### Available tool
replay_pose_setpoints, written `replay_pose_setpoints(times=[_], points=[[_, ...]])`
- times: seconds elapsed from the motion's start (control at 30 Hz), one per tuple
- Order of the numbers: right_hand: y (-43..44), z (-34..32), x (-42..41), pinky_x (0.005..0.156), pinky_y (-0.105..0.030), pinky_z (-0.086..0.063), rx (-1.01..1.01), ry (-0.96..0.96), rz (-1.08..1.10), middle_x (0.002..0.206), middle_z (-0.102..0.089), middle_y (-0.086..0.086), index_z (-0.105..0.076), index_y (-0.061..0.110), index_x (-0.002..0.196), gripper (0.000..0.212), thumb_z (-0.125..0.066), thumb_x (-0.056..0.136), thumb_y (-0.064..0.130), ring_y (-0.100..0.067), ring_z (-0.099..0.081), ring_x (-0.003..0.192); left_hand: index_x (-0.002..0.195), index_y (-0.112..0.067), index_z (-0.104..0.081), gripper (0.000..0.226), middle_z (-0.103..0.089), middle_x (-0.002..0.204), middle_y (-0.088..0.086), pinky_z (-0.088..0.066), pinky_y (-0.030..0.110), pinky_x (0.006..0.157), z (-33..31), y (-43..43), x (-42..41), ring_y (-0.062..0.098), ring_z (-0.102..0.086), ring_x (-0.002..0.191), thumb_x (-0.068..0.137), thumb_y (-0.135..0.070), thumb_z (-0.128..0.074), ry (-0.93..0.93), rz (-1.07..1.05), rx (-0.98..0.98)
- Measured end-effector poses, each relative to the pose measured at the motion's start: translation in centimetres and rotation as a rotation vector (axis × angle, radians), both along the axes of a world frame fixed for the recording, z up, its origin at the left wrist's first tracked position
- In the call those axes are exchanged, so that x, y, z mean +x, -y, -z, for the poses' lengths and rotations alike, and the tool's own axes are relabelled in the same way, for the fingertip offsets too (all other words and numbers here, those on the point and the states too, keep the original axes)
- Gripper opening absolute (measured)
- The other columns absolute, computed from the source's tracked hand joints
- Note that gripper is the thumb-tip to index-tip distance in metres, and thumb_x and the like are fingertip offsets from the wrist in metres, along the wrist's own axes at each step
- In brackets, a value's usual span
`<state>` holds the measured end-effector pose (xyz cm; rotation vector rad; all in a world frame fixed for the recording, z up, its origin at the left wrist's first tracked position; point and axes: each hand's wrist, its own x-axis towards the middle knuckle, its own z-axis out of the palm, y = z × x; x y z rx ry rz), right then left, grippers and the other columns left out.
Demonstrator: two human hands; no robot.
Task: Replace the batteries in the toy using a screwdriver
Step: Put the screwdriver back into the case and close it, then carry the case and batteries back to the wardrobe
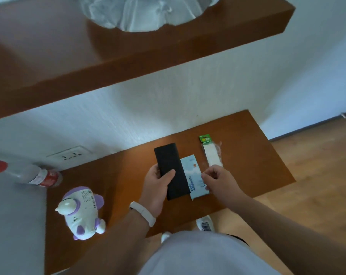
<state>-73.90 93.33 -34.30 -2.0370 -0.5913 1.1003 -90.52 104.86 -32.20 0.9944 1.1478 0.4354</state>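
A person stands over a brown wooden surface (pixel 257 165) set against a white wall. The left hand (pixel 158 187), with a white band (pixel 143 212) on its wrist, has a black, flat, rectangular case (pixel 171 169) in its grip: the thumb lies across the top face and the fingers are wrapped round the left edge, with the near end of the case against the palm. Just to the right of the case, touching its long edge, lies a light-blue printed cardboard box (pixel 194 175). The right hand (pixel 217 181) is over the near right part of that box with its fingers curled; the fingertips are at the near end of a clear plastic battery pack with a green header card (pixel 212 153), which lies just beside the box on its right. Whether this grip has closed on the pack or only touches it cannot be told. The white and purple plastic toy (pixel 81 213) lies at the near left of the surface, well apart from both hands. Beyond it, at the left edge, is a clear plastic bottle with a red cap and red label (pixel 29 174), near a white wall socket (pixel 70 154). A brown wooden shelf (pixel 88 66) overhead carries a crumpled clear plastic bag (pixel 144 10).
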Motion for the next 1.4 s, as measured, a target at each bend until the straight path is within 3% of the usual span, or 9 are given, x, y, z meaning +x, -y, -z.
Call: replay_pose_setpoints(times=[0.13, 0.23, 0.37, 0.53, 0.7, 0.97, 1.23, 1.4], points=[[0.7, 4.0, 3.5, 0.052, -0.029, -0.046, -0.171, 0.212, 0.116, 0.078, -0.066, 0.004, -0.059, 0.023, 0.086, 0.006, -0.064, 0.089, 0.027, -0.017, -0.063, 0.069, 0.118, -0.025, -0.060, 0.027, -0.076, 0.095, -0.011, -0.061, 0.028, 0.065, 0.3, -0.2, -1.0, 0.010, -0.074, 0.092, 0.093, -0.024, -0.069, -0.013, 0.004, -0.008], [0.3, 6.1, 5.2, 0.050, -0.026, -0.038, -0.259, 0.298, 0.063, 0.089, -0.061, 0.003, -0.053, 0.021, 0.097, 0.022, -0.068, 0.086, 0.032, -0.011, -0.057, 0.070, 0.119, -0.026, -0.060, 0.028, -0.076, 0.100, -0.006, -0.062, 0.032, 0.069, 0.6, -0.2, -1.8, 0.013, -0.074, 0.094, 0.093, -0.024, -0.070, -0.023, -0.022, -0.022], [-0.6, 7.7, 5.9, 0.070, -0.034, -0.049, -0.339, 0.359, -0.041, 0.105, -0.045, 0.000, -0.043, 0.024, 0.102, 0.042, -0.071, 0.080, 0.046, -0.018, -0.055, 0.086, 0.119, -0.027, -0.059, 0.028, -0.073, 0.111, -0.001, -0.062, 0.044, 0.085, 0.8, 0.2, -3.1, 0.019, -0.072, 0.102, 0.093, -0.026, -0.070, -0.061, -0.034, -0.004], [-1.1, 9.5, 5.3, 0.085, -0.046, -0.054, -0.366, 0.425, -0.080, 0.113, -0.046, -0.003, -0.048, 0.017, 0.117, 0.060, -0.073, 0.077, 0.053, -0.025, -0.056, 0.099, 0.119, -0.026, -0.058, 0.030, -0.071, 0.116, 0.003, -0.059, 0.049, 0.090, 0.8, 0.3, -5.0, 0.024, -0.070, 0.107, 0.092, -0.024, -0.071, -0.084, -0.069, 0.007], [-1.0, 9.9, 4.8, 0.073, -0.038, -0.048, -0.324, 0.471, -0.037, 0.102, -0.042, 0.001, -0.051, 0.015, 0.113, 0.053, -0.071, 0.077, 0.047, -0.018, -0.048, 0.089, 0.114, -0.028, -0.060, 0.024, -0.073, 0.110, 0.000, -0.061, 0.034, 0.075, 0.8, 0.4, -6.3, 0.015, -0.073, 0.095, 0.093, -0.020, -0.070, -0.097, -0.121, 0.007], [-0.5, 8.4, 1.7, 0.059, -0.028, -0.043, -0.220, 0.441, -0.075, 0.097, -0.043, 0.006, -0.047, 0.025, 0.102, 0.042, -0.072, 0.078, 0.050, -0.011, -0.052, 0.079, 0.113, -0.028, -0.058, 0.022, -0.071, 0.112, 0.002, -0.060, 0.035, 0.076, 0.5, 0.7, -6.9, 0.021, -0.071, 0.101, 0.095, -0.018, -0.067, -0.056, -0.138, -0.015], [-1.1, 8.1, -1.7, 0.071, -0.035, -0.051, -0.244, 0.411, -0.126, 0.101, -0.047, 0.003, -0.051, 0.023, 0.107, 0.048, -0.072, 0.078, 0.054, -0.016, -0.055, 0.086, 0.117, -0.025, -0.059, 0.024, -0.070, 0.116, 0.006, -0.059, 0.047, 0.090, 0.4, 1.4, -8.2, 0.025, -0.069, 0.106, 0.095, -0.018, -0.067, -0.036, -0.126, -0.032], [-1.6, 8.3, -2.8, 0.071, -0.033, -0.048, -0.264, 0.408, -0.135, 0.103, -0.046, 0.004, -0.051, 0.021, 0.114, 0.049, -0.071, 0.080, 0.051, -0.016, -0.054, 0.090, 0.115, -0.028, -0.060, 0.023, -0.071, 0.113, 0.003, -0.061, 0.039, 0.082, 1.0, 1.6, -9.7, 0.023, -0.070, 0.103, 0.095, -0.019, -0.067, -0.048, -0.149, -0.027]])
